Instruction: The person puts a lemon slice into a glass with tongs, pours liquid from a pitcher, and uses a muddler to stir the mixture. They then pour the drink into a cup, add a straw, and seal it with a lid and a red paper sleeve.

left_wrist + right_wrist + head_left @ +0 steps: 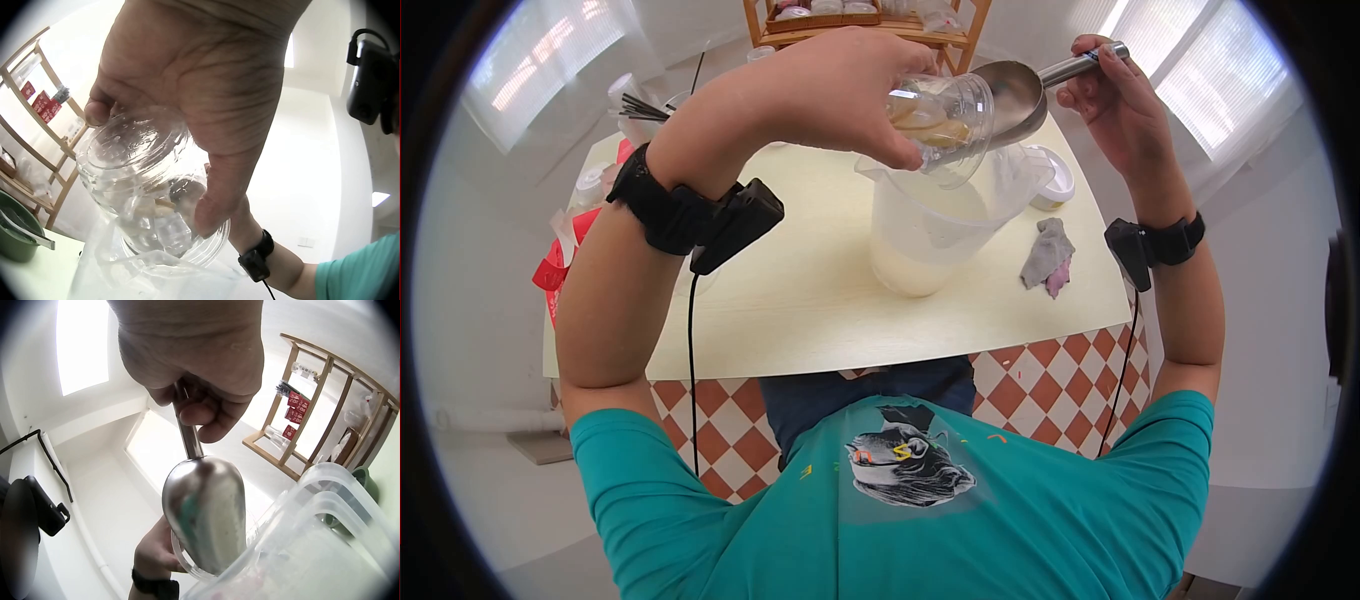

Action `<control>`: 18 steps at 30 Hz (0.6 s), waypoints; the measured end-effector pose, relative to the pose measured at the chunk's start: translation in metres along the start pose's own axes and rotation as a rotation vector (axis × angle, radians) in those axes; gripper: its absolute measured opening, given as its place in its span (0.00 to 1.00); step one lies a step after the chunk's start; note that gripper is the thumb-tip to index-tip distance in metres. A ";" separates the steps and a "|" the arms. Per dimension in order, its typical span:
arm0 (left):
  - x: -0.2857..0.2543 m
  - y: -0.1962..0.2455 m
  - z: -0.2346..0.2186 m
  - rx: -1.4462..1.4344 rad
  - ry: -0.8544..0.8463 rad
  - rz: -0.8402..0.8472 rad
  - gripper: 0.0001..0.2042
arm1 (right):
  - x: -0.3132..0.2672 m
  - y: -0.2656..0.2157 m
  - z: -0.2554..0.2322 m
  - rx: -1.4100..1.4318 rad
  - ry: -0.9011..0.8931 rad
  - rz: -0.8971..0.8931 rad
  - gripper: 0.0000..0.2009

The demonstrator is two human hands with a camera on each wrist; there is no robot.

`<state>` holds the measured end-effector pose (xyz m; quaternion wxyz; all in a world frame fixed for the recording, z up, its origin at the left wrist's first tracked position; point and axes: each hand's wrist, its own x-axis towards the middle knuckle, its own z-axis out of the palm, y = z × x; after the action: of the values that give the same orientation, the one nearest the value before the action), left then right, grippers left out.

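My left hand (840, 95) grips a clear plastic cup (935, 112), tilted on its side with its mouth toward the right. Clear ice-like chunks and pale yellowish slices (164, 205) show through its wall. By its handle, my right hand (1128, 108) holds a metal scoop (206, 509). The scoop's bowl reaches into the cup's mouth. Beneath both stands a large translucent plastic pitcher (910, 245) on the table, with cloudy pale contents low inside. The pitcher's rim overlaps the cup's lower edge in the left wrist view.
A grey and pink cloth (1048, 255) lies right of the pitcher on the pale table (790, 320). Behind it sits a white round tub (1055, 185). Red packaging (552, 268) is at the left edge. A green basin (17, 232) and a wooden shelf (312, 412) stand farther back.
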<state>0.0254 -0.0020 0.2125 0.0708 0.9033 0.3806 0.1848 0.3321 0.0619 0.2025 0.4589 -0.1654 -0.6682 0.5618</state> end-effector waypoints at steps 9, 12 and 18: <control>-0.001 -0.001 0.000 0.005 -0.001 -0.009 0.30 | 0.001 0.000 0.000 0.017 -0.004 0.000 0.14; -0.003 0.000 -0.001 -0.020 -0.003 -0.015 0.30 | 0.003 -0.002 0.002 -0.005 0.008 -0.011 0.14; -0.018 -0.012 0.002 -0.148 0.103 0.014 0.33 | 0.018 -0.025 0.021 -0.101 -0.104 -0.073 0.14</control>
<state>0.0071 -0.0064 0.2025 0.1163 0.8875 0.3627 0.2592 0.3130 0.0549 0.2339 0.4348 -0.1346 -0.7240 0.5183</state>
